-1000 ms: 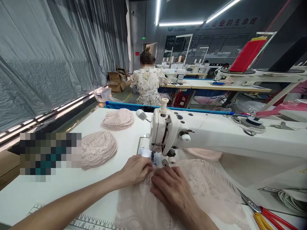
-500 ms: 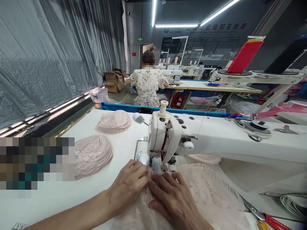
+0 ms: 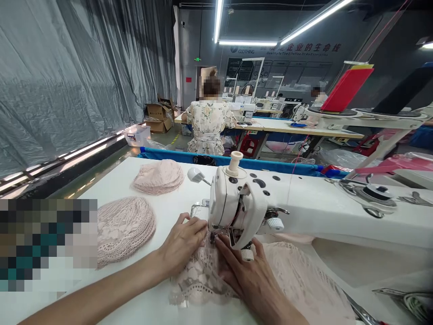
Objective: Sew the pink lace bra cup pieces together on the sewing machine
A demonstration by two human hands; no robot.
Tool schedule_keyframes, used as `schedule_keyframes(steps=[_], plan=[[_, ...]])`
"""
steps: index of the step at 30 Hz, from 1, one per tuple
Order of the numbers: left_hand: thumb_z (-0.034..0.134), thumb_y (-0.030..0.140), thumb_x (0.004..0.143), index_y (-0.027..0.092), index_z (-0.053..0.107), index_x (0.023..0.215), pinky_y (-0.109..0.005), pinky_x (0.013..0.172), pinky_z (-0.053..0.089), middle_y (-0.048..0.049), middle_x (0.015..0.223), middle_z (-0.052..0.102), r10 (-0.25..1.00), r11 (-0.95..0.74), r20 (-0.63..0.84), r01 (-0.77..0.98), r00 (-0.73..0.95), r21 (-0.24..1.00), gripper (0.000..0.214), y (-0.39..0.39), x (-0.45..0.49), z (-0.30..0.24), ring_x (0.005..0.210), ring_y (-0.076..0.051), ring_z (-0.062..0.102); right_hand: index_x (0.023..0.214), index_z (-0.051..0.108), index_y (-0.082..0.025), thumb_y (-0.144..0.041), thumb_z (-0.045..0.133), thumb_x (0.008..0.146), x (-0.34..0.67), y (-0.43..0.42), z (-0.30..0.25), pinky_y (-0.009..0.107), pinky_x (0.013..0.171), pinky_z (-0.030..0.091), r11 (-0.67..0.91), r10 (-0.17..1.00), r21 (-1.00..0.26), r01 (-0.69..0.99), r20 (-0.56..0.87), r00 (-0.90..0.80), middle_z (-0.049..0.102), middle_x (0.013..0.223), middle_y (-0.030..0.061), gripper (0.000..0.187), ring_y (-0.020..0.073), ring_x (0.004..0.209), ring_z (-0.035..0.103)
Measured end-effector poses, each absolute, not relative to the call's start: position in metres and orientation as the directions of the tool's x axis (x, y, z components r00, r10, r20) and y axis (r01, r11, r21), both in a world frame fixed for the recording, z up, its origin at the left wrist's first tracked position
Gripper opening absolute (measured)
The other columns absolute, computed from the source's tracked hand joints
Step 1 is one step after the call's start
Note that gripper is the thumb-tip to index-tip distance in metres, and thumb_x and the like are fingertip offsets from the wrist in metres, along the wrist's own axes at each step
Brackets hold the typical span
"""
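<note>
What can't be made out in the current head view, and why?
In the head view:
Right hand: parts of some fingers, behind the sewing machine.
Lace piece: far end, covered by left hand and machine.
Nearer lace stack: left end, behind pixelation.
Scissors: handles mostly cut off by bottom edge.
Wall panels: writing too small.
</note>
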State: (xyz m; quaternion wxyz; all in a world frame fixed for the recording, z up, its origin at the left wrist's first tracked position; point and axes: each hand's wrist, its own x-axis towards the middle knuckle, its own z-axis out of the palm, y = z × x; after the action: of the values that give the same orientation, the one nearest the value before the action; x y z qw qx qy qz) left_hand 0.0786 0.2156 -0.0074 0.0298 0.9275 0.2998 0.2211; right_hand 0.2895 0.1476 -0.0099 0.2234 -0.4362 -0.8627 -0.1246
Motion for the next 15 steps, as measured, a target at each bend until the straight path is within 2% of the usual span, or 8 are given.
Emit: schedule_keyframes(steps=[4, 7, 8, 10, 12, 13, 15], plan=[[0.049, 0.009, 0.091, 0.018, 0.055, 0.083, -0.037, 0.085, 0.028, 0.0000, 0.086, 0.061, 0.582, -0.808, 0.386, 0.563, 0.716, 0.175, 0.013, 0.206, 0.079, -0.001, 0.087, -0.017, 0.054, 0.123, 0.055, -0.020, -0.041, 0.038, 0.099, 0.291, 0.143, -0.007, 0.046, 0.091, 0.028, 0.664, 0.668, -0.064, 0.745, 0.498, -0.553, 0.068, 0.115, 0.0102, 0.036, 0.0251, 0.098, 0.062], [0.042, 0.005, 0.091, 0.016, 0.057, 0.093, -0.038, 0.089, 0.029, -0.0037, 0.093, 0.061, 0.520, -0.851, 0.401, 0.496, 0.754, 0.171, 0.018, 0.184, 0.078, 0.007, 0.092, -0.017, 0.054, 0.104, 0.063, -0.020, -0.054, 0.029, 0.097, 0.289, 0.133, 0.000, 0.042, 0.093, 0.028, 0.754, 0.630, -0.215, 0.621, 0.506, -0.589, 0.071, 0.102, 0.0088, 0.048, 0.0220, 0.092, 0.063], [0.043, 0.009, 0.093, 0.017, 0.057, 0.093, -0.037, 0.089, 0.030, -0.0037, 0.093, 0.061, 0.494, -0.869, 0.402, 0.457, 0.771, 0.191, 0.016, 0.176, 0.077, 0.009, 0.090, -0.017, 0.055, 0.096, 0.064, -0.019, -0.058, 0.028, 0.096, 0.288, 0.130, 0.002, 0.041, 0.092, 0.029, 0.765, 0.628, -0.267, 0.586, 0.507, -0.590, 0.071, 0.098, 0.0078, 0.052, 0.0207, 0.089, 0.063], [0.050, 0.029, 0.094, 0.017, 0.058, 0.089, -0.037, 0.086, 0.033, -0.0031, 0.090, 0.061, 0.474, -0.879, 0.381, 0.406, 0.793, 0.249, 0.015, 0.159, 0.076, 0.013, 0.085, -0.017, 0.055, 0.086, 0.063, -0.019, -0.065, 0.031, 0.091, 0.287, 0.124, 0.007, 0.039, 0.088, 0.032, 0.774, 0.629, -0.332, 0.539, 0.503, -0.593, 0.070, 0.092, 0.0057, 0.056, 0.0189, 0.085, 0.062], [0.056, 0.052, 0.086, 0.016, 0.057, 0.085, -0.039, 0.084, 0.034, -0.0037, 0.086, 0.060, 0.495, -0.866, 0.340, 0.418, 0.800, 0.275, 0.036, 0.144, 0.076, 0.014, 0.082, -0.020, 0.054, 0.085, 0.062, -0.018, -0.070, 0.040, 0.085, 0.286, 0.120, 0.010, 0.037, 0.083, 0.034, 0.790, 0.612, -0.337, 0.513, 0.500, -0.613, 0.068, 0.089, 0.0045, 0.056, 0.0185, 0.083, 0.060], [0.057, 0.061, 0.081, 0.016, 0.057, 0.086, -0.040, 0.083, 0.035, -0.0048, 0.086, 0.060, 0.508, -0.858, 0.321, 0.438, 0.799, 0.268, 0.045, 0.138, 0.076, 0.014, 0.083, -0.022, 0.053, 0.087, 0.061, -0.017, -0.069, 0.044, 0.084, 0.285, 0.119, 0.010, 0.037, 0.082, 0.035, 0.798, 0.601, -0.328, 0.506, 0.490, -0.631, 0.067, 0.090, 0.0046, 0.054, 0.0189, 0.083, 0.060], [0.059, 0.070, 0.073, 0.015, 0.056, 0.088, -0.042, 0.083, 0.036, -0.0060, 0.088, 0.059, 0.533, -0.845, 0.300, 0.477, 0.791, 0.242, 0.057, 0.131, 0.077, 0.013, 0.084, -0.024, 0.052, 0.088, 0.060, -0.017, -0.054, 0.047, 0.092, 0.285, 0.117, 0.010, 0.037, 0.081, 0.036, 0.801, 0.598, -0.309, 0.513, 0.467, -0.652, 0.066, 0.091, 0.0050, 0.039, 0.0192, 0.084, 0.059]])
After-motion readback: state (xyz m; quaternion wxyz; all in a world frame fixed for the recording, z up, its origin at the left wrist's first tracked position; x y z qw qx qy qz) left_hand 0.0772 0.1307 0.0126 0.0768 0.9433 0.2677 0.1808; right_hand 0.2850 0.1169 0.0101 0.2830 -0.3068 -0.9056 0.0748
